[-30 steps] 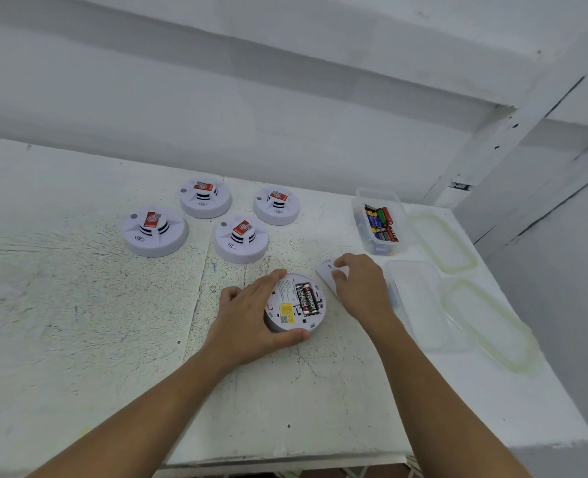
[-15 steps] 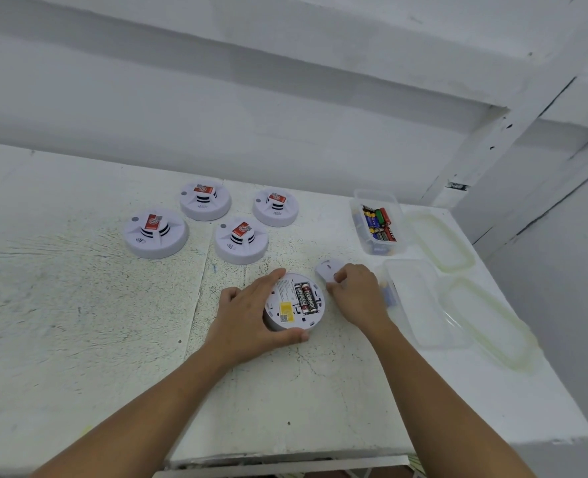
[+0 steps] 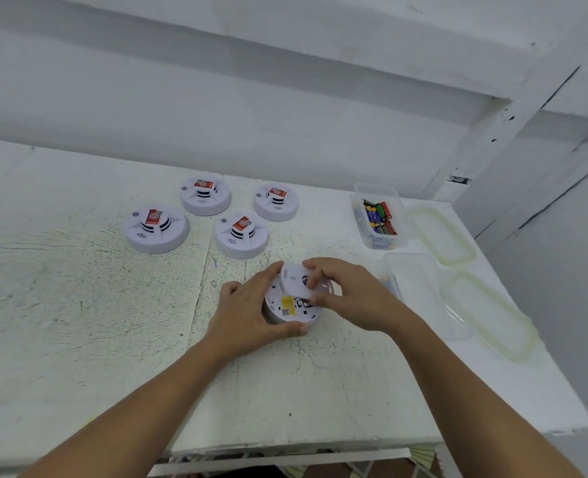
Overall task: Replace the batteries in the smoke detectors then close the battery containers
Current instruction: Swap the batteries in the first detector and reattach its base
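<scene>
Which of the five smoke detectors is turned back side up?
The smoke detector gripped by the left hand; the other four detectors show red-labelled tops.

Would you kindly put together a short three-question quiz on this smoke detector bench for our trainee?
1. True or false: the left hand grips the overturned smoke detector.
2. How many other smoke detectors stand on the table behind it?
3. What does the right hand hold over that detector? A) a battery B) the white battery cover C) a container lid

Key: 1 true; 2 four; 3 B.
</scene>
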The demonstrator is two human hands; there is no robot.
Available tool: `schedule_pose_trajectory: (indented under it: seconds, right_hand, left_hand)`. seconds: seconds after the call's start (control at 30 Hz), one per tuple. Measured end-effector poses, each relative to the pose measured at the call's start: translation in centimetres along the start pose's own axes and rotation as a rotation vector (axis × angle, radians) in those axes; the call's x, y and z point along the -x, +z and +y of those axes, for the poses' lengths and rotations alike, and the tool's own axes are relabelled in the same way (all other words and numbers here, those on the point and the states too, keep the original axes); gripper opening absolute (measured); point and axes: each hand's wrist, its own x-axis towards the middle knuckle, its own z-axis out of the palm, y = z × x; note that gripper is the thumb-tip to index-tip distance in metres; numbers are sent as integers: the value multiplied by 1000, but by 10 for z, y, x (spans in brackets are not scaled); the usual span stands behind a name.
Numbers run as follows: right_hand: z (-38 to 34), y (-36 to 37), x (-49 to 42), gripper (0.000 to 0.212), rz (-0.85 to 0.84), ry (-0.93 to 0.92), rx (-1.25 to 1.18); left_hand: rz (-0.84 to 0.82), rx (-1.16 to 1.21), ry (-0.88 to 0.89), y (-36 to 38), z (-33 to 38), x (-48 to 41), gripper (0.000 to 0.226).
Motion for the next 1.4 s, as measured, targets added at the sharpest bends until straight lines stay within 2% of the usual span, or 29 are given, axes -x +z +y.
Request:
schedule_pose_trajectory:
  seconds: [0.3, 0.63, 0.8, 0.97, 1.4]
  right_hand:
    - [-7, 7, -7, 16, -167, -129, 287]
    - [-10, 6, -13, 22, -191, -137, 283]
    - [-8, 9, -10, 39, -197, -164, 245]
    - [-2, 17, -7, 31, -168, -180, 179]
    - [4, 27, -6, 36, -149, -202, 142]
  left_hand:
    - [-30, 87, -47, 0, -3, -2, 118]
    - [-30, 89, -54, 0, -9, -5, 115]
    - [-25, 94, -40, 0, -9, -6, 112]
    - [-16, 105, -34, 0, -8, -6, 110]
    - [-50, 198, -14, -6, -13, -8, 100]
